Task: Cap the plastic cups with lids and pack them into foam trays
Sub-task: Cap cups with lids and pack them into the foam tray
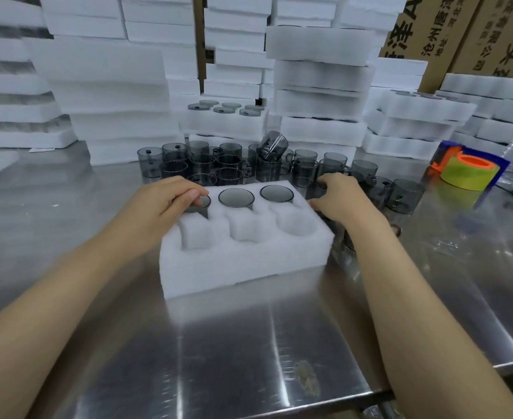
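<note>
1. A white foam tray with six round holes [243, 261] sits on the shiny steel bench [249, 343], right in front of the person.
2. Three smoky grey plastic cups with flat lids [236, 198] fill the back row of holes. The three front holes are empty.
3. The left hand [164, 201] grips the left capped cup [203, 204] in the back row. The thumb is on its lid and the fingers are curled at its edge.
4. The right hand [336, 198] is at the far right corner of the tray with its fingers bent. It is not clear if it holds a cup or only touches the foam.
5. A bunch of open grey cups with handles [203, 164] stands on the bench just behind the tray. One tilted grey cup [271, 145] lies on top of them.
6. Tall piles of white foam trays [113, 86] stand at the back. A yellow-green tape roll [468, 175] lies on the bench far to the right.
</note>
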A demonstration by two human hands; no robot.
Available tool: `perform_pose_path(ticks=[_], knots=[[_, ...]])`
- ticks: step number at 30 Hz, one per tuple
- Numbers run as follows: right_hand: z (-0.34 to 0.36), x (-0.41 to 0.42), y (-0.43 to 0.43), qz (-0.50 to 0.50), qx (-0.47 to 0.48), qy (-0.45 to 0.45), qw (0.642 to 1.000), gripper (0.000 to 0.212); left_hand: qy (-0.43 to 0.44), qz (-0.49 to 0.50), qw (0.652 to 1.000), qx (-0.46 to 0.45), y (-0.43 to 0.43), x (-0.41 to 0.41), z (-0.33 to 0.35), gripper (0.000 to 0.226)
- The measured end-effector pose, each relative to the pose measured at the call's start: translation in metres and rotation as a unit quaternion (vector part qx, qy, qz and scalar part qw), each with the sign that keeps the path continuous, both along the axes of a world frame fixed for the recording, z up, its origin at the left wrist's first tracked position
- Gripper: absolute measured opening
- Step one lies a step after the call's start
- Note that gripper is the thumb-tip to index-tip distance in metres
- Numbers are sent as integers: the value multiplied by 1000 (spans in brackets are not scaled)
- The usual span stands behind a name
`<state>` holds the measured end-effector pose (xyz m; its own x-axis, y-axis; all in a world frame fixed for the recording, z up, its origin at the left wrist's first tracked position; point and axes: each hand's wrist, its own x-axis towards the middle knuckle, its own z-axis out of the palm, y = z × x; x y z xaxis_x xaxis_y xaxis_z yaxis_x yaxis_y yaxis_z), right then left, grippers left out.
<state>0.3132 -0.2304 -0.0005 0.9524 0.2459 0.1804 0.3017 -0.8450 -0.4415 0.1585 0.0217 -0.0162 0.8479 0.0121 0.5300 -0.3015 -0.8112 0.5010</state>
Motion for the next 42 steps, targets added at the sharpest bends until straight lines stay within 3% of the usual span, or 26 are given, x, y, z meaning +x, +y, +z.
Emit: perform_pose_path(ticks=[3, 7, 17, 20, 23, 29, 32, 34, 37, 39, 42], knots=[[-6, -1, 11, 54, 23, -62, 996, 40, 1, 1, 1000, 3, 0, 0, 0, 25], [-13, 6, 18, 81, 80, -55, 992, 29, -1, 0, 1000, 5, 0, 0, 0, 26], [-21, 20, 20, 108, 64, -74, 989, 17, -10, -4, 1000, 24, 3, 3, -1, 24], [-25, 22, 20, 90, 95, -79, 988, 18, -8, -5, 1000, 27, 3, 3, -1, 24], [-26, 21, 22, 63, 138, -85, 985, 34, -9, -6, 1000, 29, 4, 3, 0, 24], [-18, 19, 22, 25, 203, -127, 970, 7, -10, -6, 999, 35, 4, 3, 0, 24], [-8, 9, 24, 26, 229, -200, 952, 15, -6, -9, 999, 35, 4, 3, 0, 24], [1, 0, 27, 76, 279, -235, 928, 35, -5, -10, 999, 31, 4, 2, 0, 24], [11, -19, 34, 148, 341, -217, 902, 66, -4, -7, 1000, 10, 2, 3, 0, 19], [12, -30, 42, 187, 343, -205, 897, 76, -4, 2, 1000, -5, 0, 3, 0, 18], [8, -43, 54, 260, 310, -190, 895, 79, -1, 14, 1000, -28, -1, 3, 2, 40]])
